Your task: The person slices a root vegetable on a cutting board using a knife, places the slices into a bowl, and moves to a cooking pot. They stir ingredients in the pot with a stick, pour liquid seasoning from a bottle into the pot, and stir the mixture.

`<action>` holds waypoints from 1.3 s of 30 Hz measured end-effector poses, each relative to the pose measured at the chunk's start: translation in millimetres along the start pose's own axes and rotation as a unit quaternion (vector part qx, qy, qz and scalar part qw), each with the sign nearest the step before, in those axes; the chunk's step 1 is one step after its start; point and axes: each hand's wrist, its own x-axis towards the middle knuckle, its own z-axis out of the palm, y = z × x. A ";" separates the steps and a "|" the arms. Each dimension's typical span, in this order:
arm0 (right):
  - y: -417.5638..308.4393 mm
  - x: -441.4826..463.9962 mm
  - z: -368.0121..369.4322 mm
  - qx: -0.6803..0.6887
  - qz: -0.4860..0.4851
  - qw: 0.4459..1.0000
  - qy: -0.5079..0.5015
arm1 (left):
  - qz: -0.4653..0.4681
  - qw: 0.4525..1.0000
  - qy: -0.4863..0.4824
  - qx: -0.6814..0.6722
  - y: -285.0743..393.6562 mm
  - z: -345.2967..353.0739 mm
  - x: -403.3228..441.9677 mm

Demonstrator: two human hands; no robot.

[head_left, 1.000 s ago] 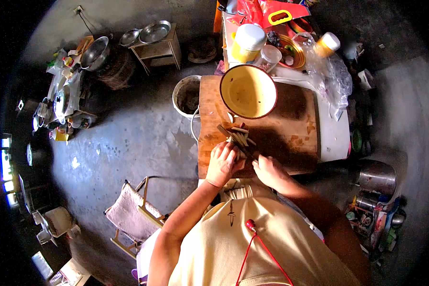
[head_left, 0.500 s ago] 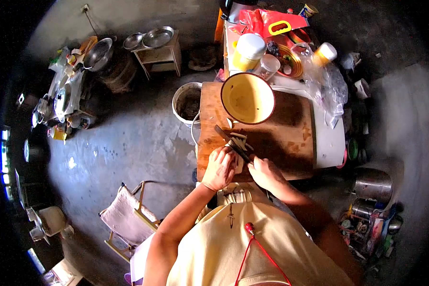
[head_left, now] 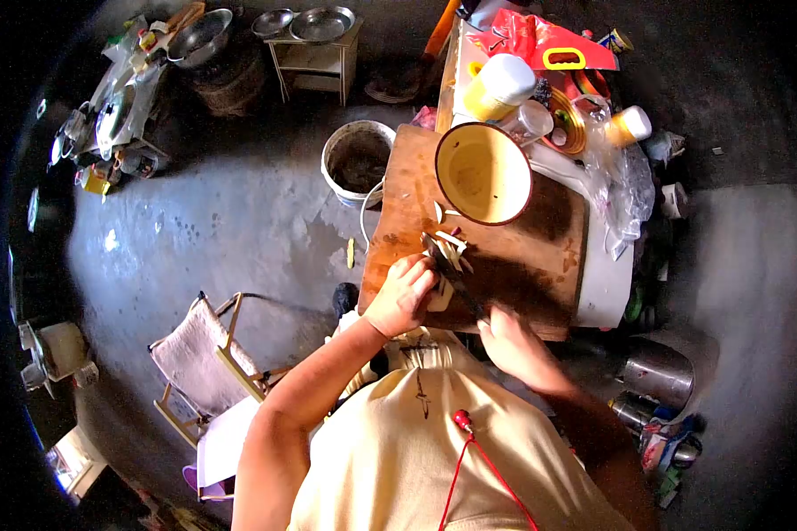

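On the wooden cutting board [head_left: 540, 296] lie several pale cut strips [head_left: 452, 251] with a knife [head_left: 457, 285] slanting across them. The handle end of the knife is in my right hand [head_left: 510, 338], whose fingers are wrapped round it. My left hand [head_left: 404, 296] presses down with curled fingers on a pale piece of food [head_left: 440, 299] beside the blade. Above the strips, a yellow bowl with a dark rim [head_left: 484, 173] sits on the board. A small pale slice [head_left: 438, 211] lies left of the bowl.
A bucket [head_left: 357, 164] stands on the floor left of the board. Behind the bowl are a white-lidded jar [head_left: 500, 87], a red bag [head_left: 540, 42] and clear plastic [head_left: 627, 195]. A folding chair [head_left: 205, 356] is at the lower left, a metal pot [head_left: 658, 373] at the right.
The view has shifted and turned, so the board appears tilted. The knife remains in my right hand and my left hand stays on the food. A yellowish strip on the floor by the bucket now shows.
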 end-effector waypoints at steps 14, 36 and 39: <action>-34.0 -0.1 -19.5 0.042 0.031 0.999 0.015 | -0.010 1.000 0.018 -0.006 -0.3 3.0 -4.6; -27.1 4.2 -1.6 0.060 0.039 0.997 0.036 | 0.006 0.999 0.047 0.003 -0.7 5.1 -3.3; -16.1 -0.6 -4.3 0.064 0.049 0.996 -0.038 | 0.014 0.999 0.040 -0.002 -2.1 4.8 -3.1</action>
